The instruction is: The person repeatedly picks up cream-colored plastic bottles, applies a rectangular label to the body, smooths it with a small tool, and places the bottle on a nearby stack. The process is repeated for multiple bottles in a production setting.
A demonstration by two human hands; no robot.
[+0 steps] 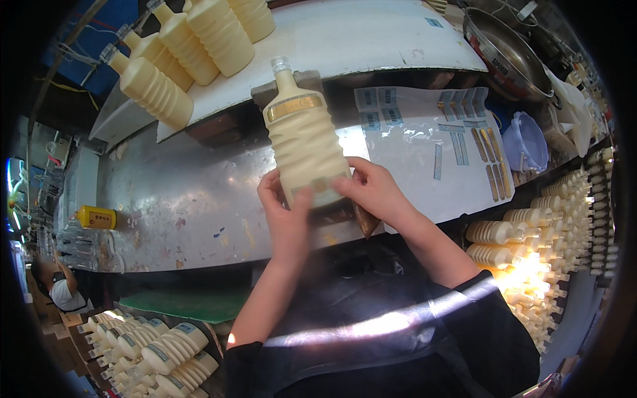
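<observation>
A cream bottle [302,142] with wavy ribs and a clear neck stands out in front of me, its neck pointing away. A gold band label [294,107] runs across its shoulder, and a smaller label lies low near its base. My left hand [286,212] grips the lower left side, thumb on the front. My right hand [371,191] holds the lower right side, its thumb pressed by the low label. Behind the bottle's neck sits a grey-brown block [264,93], partly hidden. A brown pointed piece [365,222] shows below my right hand.
A white sheet [408,156] on the metal table [179,199] carries blue labels and gold strips [494,166]. Cream bottles [219,40] stand on the raised white shelf; more fill both lower sides. A pan [514,56], lilac bucket [525,142], yellow bottle [97,217] and another person [66,292] flank the table.
</observation>
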